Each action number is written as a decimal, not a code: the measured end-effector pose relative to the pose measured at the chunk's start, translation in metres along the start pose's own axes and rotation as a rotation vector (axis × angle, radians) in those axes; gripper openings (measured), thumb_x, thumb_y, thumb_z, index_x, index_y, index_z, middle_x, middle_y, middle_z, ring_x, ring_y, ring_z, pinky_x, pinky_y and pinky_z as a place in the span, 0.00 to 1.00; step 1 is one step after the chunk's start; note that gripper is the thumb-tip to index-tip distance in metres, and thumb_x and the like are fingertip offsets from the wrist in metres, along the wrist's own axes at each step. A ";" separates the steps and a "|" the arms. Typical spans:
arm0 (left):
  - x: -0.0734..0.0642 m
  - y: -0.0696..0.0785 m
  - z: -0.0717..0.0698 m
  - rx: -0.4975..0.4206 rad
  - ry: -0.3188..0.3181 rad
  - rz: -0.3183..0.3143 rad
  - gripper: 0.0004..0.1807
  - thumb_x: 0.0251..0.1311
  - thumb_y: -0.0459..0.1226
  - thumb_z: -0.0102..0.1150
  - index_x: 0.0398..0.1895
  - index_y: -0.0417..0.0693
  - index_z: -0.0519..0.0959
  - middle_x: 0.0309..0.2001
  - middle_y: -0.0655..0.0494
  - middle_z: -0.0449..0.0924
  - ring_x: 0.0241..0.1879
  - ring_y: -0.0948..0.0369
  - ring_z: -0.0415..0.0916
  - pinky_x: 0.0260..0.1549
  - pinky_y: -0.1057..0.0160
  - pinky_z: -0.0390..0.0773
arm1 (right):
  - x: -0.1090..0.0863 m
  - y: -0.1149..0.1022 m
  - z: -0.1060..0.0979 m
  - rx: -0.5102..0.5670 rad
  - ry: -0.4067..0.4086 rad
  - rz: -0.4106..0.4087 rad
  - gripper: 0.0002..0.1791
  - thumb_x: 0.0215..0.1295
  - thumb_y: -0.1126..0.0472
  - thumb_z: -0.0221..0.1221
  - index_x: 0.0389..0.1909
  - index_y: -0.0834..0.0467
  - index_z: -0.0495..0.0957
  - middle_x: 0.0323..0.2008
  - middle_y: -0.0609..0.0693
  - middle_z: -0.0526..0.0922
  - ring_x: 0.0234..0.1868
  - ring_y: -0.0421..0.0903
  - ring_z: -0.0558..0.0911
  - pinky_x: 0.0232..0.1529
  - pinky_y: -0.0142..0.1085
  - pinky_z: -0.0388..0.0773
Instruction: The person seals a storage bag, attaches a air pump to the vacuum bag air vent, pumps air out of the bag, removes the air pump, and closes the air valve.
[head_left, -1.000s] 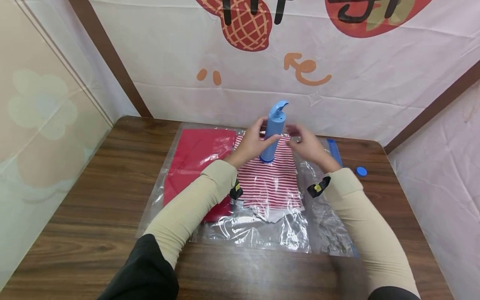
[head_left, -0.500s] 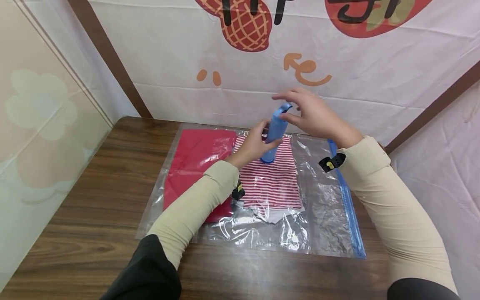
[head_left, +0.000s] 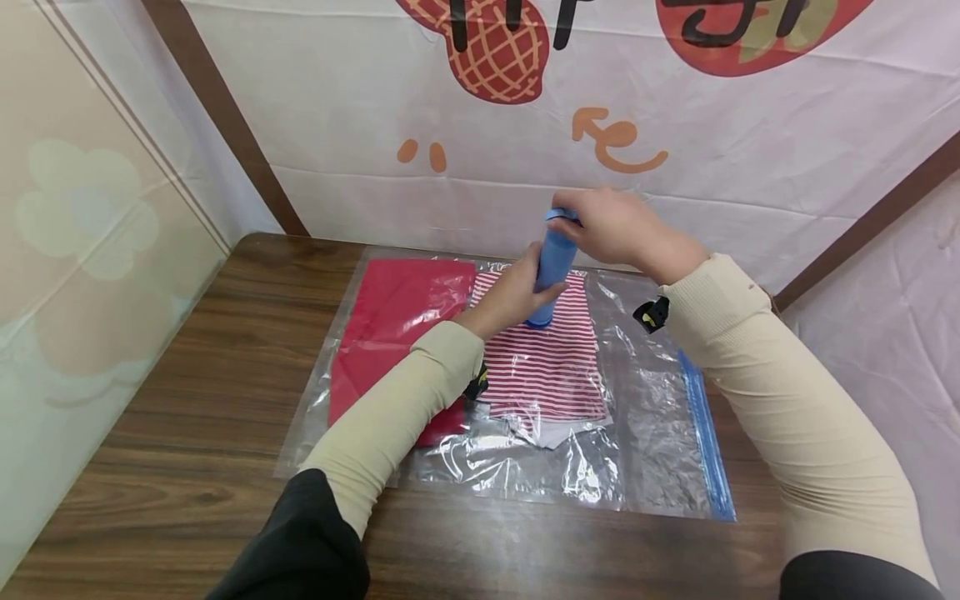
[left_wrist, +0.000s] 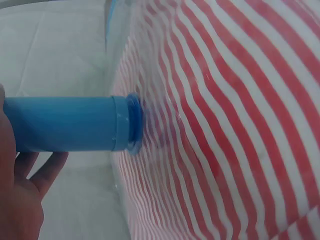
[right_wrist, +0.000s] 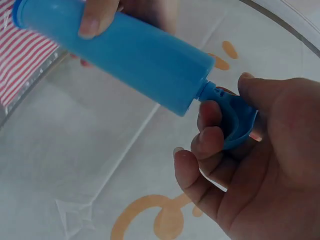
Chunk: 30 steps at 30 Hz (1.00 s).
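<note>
A blue hand pump (head_left: 554, 260) stands nearly upright, its base on a clear plastic bag (head_left: 660, 433). My left hand (head_left: 512, 293) grips the pump's cylinder. My right hand (head_left: 618, 227) holds the handle (right_wrist: 239, 117) at the top; the right wrist view shows its fingers curled round it, with a short stem exposed between handle and cylinder. Inside the bag lie a folded red cloth (head_left: 401, 312) and a red-and-white striped cloth (head_left: 547, 379). The left wrist view shows the pump's darker blue base (left_wrist: 134, 122) against the plastic over the stripes.
A blue zip strip (head_left: 708, 446) runs along the bag's right edge. The brown wooden table (head_left: 165, 400) extends left and in front of the bag. A printed fabric backdrop (head_left: 337, 108) rises just behind the table.
My right hand has risen from beside the pump to its top and closed on the handle. The handle, tilted up earlier, now lies under that hand. My left hand keeps its grip.
</note>
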<state>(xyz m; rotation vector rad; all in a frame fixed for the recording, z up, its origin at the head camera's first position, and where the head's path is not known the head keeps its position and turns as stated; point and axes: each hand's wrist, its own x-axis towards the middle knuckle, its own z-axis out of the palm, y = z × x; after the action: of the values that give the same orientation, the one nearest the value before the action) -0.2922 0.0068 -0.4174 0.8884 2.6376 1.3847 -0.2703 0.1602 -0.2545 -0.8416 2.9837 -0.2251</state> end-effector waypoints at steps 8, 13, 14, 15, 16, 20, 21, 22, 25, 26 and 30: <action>-0.001 -0.003 -0.004 0.049 -0.066 0.002 0.41 0.74 0.46 0.56 0.77 0.38 0.46 0.70 0.38 0.66 0.69 0.47 0.69 0.69 0.51 0.67 | 0.007 -0.003 0.006 -0.103 0.020 -0.073 0.12 0.79 0.54 0.53 0.37 0.58 0.68 0.25 0.50 0.65 0.28 0.51 0.71 0.31 0.41 0.65; -0.002 -0.003 -0.007 0.049 -0.087 0.003 0.42 0.74 0.47 0.56 0.77 0.39 0.44 0.69 0.38 0.66 0.68 0.47 0.70 0.70 0.51 0.67 | 0.010 -0.002 0.009 -0.126 0.041 -0.093 0.13 0.79 0.54 0.52 0.35 0.57 0.68 0.24 0.50 0.65 0.27 0.50 0.71 0.29 0.41 0.65; -0.002 -0.004 -0.008 0.050 -0.090 0.008 0.42 0.74 0.47 0.56 0.77 0.39 0.44 0.69 0.38 0.66 0.68 0.47 0.70 0.70 0.52 0.67 | 0.011 -0.001 0.010 -0.122 0.048 -0.093 0.13 0.79 0.54 0.53 0.35 0.56 0.68 0.24 0.50 0.65 0.27 0.50 0.71 0.28 0.41 0.64; -0.001 -0.004 -0.008 0.052 -0.089 0.015 0.43 0.74 0.47 0.56 0.77 0.38 0.44 0.69 0.38 0.67 0.68 0.47 0.70 0.70 0.52 0.67 | 0.011 0.000 0.011 -0.117 0.055 -0.094 0.13 0.79 0.53 0.53 0.35 0.56 0.68 0.24 0.50 0.65 0.27 0.50 0.71 0.28 0.40 0.64; -0.001 -0.004 -0.008 0.051 -0.087 0.022 0.43 0.74 0.47 0.57 0.77 0.38 0.43 0.69 0.38 0.67 0.68 0.48 0.70 0.69 0.52 0.67 | 0.012 0.000 0.012 -0.112 0.064 -0.095 0.13 0.78 0.53 0.54 0.34 0.56 0.69 0.24 0.50 0.65 0.27 0.50 0.71 0.28 0.40 0.65; 0.001 -0.006 -0.008 0.015 -0.072 0.030 0.44 0.72 0.45 0.60 0.77 0.39 0.45 0.69 0.39 0.68 0.69 0.48 0.69 0.69 0.52 0.68 | 0.014 0.002 0.012 -0.085 0.120 -0.114 0.13 0.77 0.54 0.57 0.34 0.56 0.70 0.23 0.50 0.65 0.25 0.50 0.71 0.27 0.39 0.65; 0.001 -0.006 -0.008 0.006 -0.069 0.027 0.44 0.72 0.45 0.61 0.77 0.40 0.45 0.69 0.40 0.68 0.69 0.48 0.69 0.69 0.52 0.68 | 0.014 0.002 0.011 -0.085 0.141 -0.119 0.13 0.77 0.54 0.57 0.33 0.56 0.70 0.23 0.50 0.65 0.25 0.50 0.71 0.27 0.39 0.65; 0.001 -0.006 -0.008 -0.003 -0.069 0.022 0.44 0.71 0.45 0.61 0.77 0.40 0.45 0.69 0.40 0.68 0.69 0.49 0.69 0.69 0.52 0.68 | 0.014 0.002 0.009 -0.083 0.168 -0.128 0.13 0.76 0.56 0.57 0.32 0.56 0.70 0.22 0.49 0.65 0.24 0.49 0.70 0.26 0.39 0.64; -0.001 -0.005 -0.008 -0.011 -0.071 0.000 0.44 0.70 0.45 0.63 0.77 0.42 0.47 0.69 0.40 0.68 0.70 0.48 0.68 0.69 0.50 0.68 | 0.014 0.001 0.002 -0.086 0.279 -0.157 0.13 0.74 0.61 0.57 0.28 0.57 0.69 0.19 0.48 0.62 0.21 0.49 0.68 0.25 0.39 0.61; -0.001 -0.005 -0.008 -0.007 -0.072 -0.011 0.44 0.70 0.46 0.63 0.77 0.42 0.47 0.70 0.41 0.68 0.70 0.47 0.68 0.69 0.49 0.68 | 0.014 0.000 -0.002 -0.090 0.324 -0.169 0.13 0.73 0.63 0.57 0.27 0.57 0.68 0.18 0.48 0.61 0.20 0.49 0.67 0.24 0.39 0.60; -0.003 -0.003 -0.007 0.017 -0.083 -0.056 0.45 0.70 0.48 0.62 0.78 0.45 0.46 0.71 0.41 0.67 0.71 0.46 0.66 0.68 0.46 0.68 | 0.014 -0.003 -0.021 -0.122 0.475 -0.202 0.14 0.73 0.64 0.56 0.25 0.60 0.69 0.17 0.50 0.63 0.19 0.50 0.66 0.23 0.39 0.59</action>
<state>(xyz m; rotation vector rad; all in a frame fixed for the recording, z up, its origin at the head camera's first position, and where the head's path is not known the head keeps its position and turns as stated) -0.2935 -0.0012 -0.4164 0.8477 2.5954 1.2868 -0.2820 0.1535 -0.2330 -1.2662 3.3702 -0.2868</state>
